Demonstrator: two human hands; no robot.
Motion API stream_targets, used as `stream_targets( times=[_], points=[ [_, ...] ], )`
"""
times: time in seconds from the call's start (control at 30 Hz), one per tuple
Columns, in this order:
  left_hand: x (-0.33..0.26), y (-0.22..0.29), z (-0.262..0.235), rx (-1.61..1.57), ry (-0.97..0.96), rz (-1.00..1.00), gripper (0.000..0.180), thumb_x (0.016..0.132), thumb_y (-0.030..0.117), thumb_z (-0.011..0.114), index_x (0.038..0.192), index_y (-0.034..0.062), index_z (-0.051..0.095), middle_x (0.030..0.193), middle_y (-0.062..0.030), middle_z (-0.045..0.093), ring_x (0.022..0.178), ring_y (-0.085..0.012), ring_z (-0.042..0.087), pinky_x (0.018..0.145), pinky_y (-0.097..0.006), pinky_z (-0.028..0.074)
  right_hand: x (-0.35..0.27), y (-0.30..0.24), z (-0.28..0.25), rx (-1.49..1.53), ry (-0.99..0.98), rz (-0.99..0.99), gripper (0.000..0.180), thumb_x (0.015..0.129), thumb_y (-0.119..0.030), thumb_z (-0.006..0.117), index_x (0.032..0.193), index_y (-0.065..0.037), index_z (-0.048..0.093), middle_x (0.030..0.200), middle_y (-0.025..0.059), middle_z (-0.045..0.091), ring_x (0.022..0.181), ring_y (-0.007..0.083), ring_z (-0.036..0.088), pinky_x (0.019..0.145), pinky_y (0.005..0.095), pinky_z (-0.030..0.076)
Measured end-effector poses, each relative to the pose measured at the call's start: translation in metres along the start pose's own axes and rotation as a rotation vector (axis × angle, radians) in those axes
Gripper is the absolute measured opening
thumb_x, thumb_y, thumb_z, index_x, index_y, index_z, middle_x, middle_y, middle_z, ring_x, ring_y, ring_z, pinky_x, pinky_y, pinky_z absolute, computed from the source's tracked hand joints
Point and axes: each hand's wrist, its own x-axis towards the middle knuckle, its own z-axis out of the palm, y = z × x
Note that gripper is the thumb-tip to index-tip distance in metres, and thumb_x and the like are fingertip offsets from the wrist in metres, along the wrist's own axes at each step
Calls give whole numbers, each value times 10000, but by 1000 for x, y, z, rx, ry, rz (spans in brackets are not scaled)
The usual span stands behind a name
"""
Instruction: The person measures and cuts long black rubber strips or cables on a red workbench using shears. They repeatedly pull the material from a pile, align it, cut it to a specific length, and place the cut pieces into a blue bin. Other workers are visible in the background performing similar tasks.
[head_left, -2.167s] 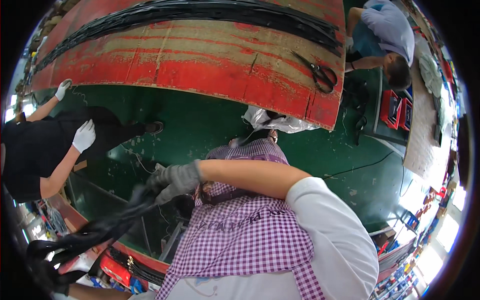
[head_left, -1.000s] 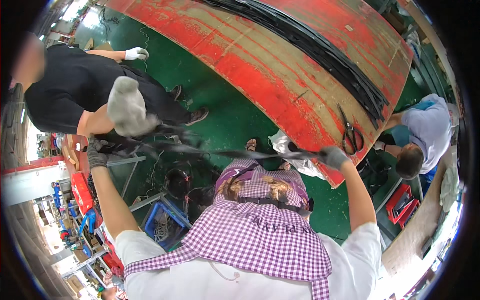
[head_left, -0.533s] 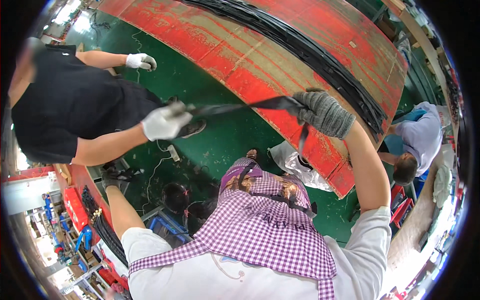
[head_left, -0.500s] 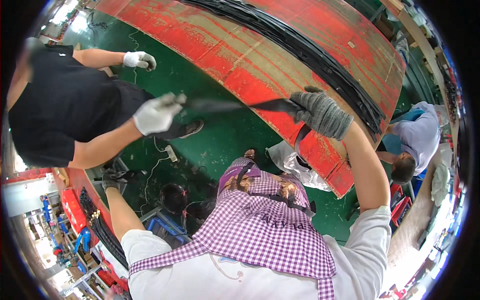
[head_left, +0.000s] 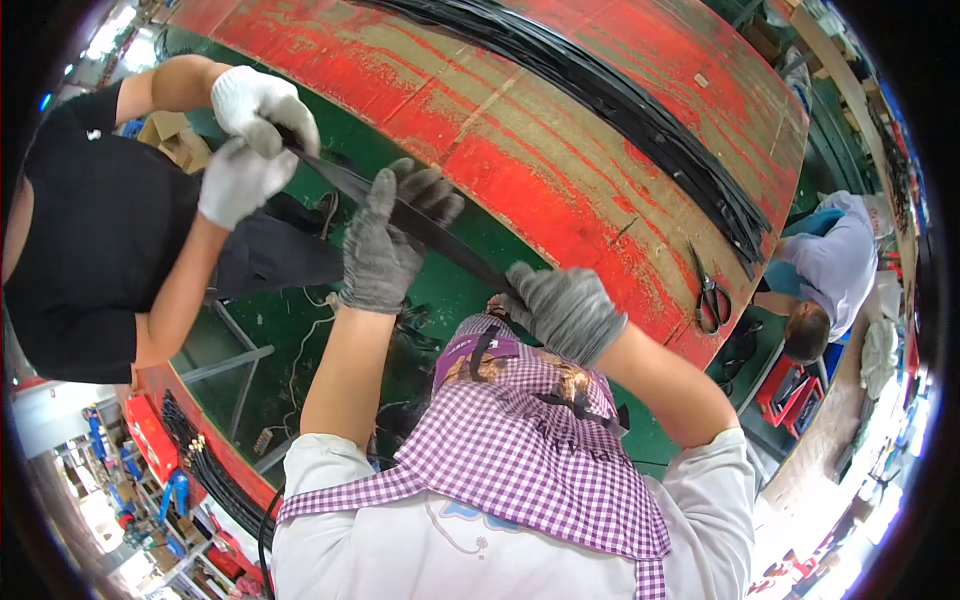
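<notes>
A flat black strip [head_left: 450, 243] stretches slantwise above the green floor beside the red table. My right hand [head_left: 568, 312], in a grey knitted glove, is closed round its near end. Farther along, my left hand [head_left: 383, 250], gloved in grey too, has its thumb across the strip and its fingers behind it, in a loose grip. A co-worker's two white-gloved hands [head_left: 245, 180] hold the strip's far end at the left. Black-handled scissors [head_left: 713, 303] lie on the table [head_left: 590, 215], right of my right hand.
A bundle of long black strips [head_left: 620, 115] runs across the table. The co-worker in a black shirt [head_left: 100, 230] stands close at the left. Another person [head_left: 835, 255] bends down at the far right. Black hoses [head_left: 215, 470] and a red case [head_left: 150, 435] are at the lower left.
My left hand has come up from the lower left to the strip. My right hand has moved down and left. The co-worker's second hand has joined the first. Scissors now show on the table.
</notes>
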Motion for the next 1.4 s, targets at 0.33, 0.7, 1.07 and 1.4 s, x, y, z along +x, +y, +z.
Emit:
stream_targets(
  times=[0.33,0.7,1.07,1.4],
  points=[
    [-12,-79,26,-12,-13,-169,179,824,192,526,925,45,524,850,-90,571,825,-245,548,846,-454,426,-64,102,57,909,-325,-99,274,795,-321,569,813,-51,614,629,22,609,537,103,561,513,258,434],
    [37,-98,33,-46,272,-49,212,844,180,450,943,10,527,935,-162,586,910,-293,559,874,-493,416,-129,182,92,1044,-189,114,331,794,-339,568,883,-23,612,692,48,602,637,113,553,590,257,432],
    [116,31,61,-61,158,259,267,858,84,324,995,-66,498,1024,-215,549,977,-345,524,882,-497,410,-271,216,37,813,-129,242,251,808,-280,547,870,-46,615,752,55,613,695,127,571,666,267,446],
    [70,55,171,-145,-551,-133,229,857,117,395,951,-47,524,961,-200,578,901,-322,564,841,-466,452,-303,172,-96,613,-95,-20,267,793,-150,555,1022,-21,514,773,46,582,677,127,560,587,258,467]
  ],
)
